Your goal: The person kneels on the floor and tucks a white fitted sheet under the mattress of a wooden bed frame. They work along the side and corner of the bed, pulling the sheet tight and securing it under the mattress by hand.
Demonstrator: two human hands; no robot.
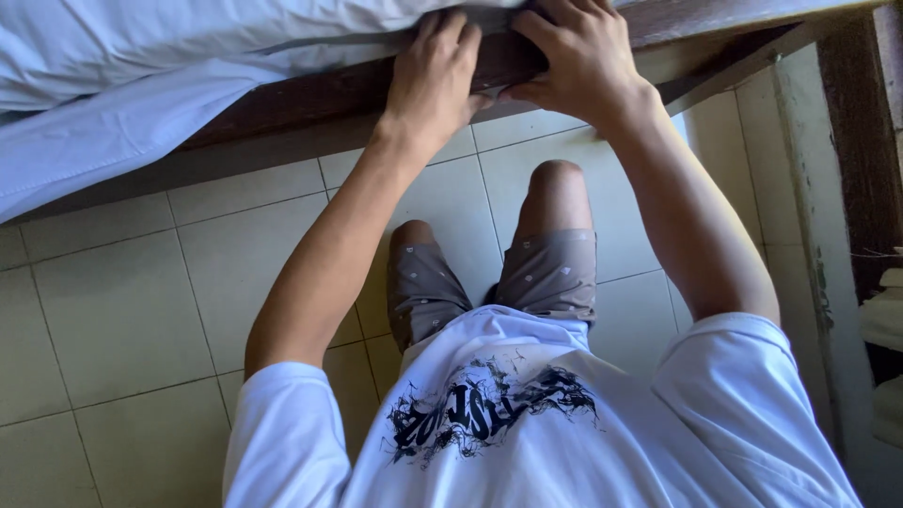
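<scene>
From the head camera we look straight down our own front at a dark brown wooden bed frame rail (320,94) that runs aslant across the top of the picture; we place everything else by that rail.

Our left hand (435,77) lies flat against the rail's outer face, its fingers (450,33) close together and reaching up to where the pale blue-white bed sheet (122,103) meets the wood. The fingertips press at the sheet's edge; we cannot tell whether they pinch cloth or only push on it.

Our right hand (580,55) sits just beside the left one, further along the rail toward the corner. Its fingers curl over the rail's top edge with the thumb spread below on the wood, so it is wrapped on the rail, though the fingertips are hidden.

The sheet covers the mattress above the rail and, away from our hands, hangs down over the rail's face in a loose flap.

Below the rail lies a cream tiled floor (122,310). Our bare knees, greyish-brown patterned shorts (546,277) and white printed T-shirt (527,433) stand just in front of the rail. Beyond the rail's corner rises a worn whitish door post (814,235).
</scene>
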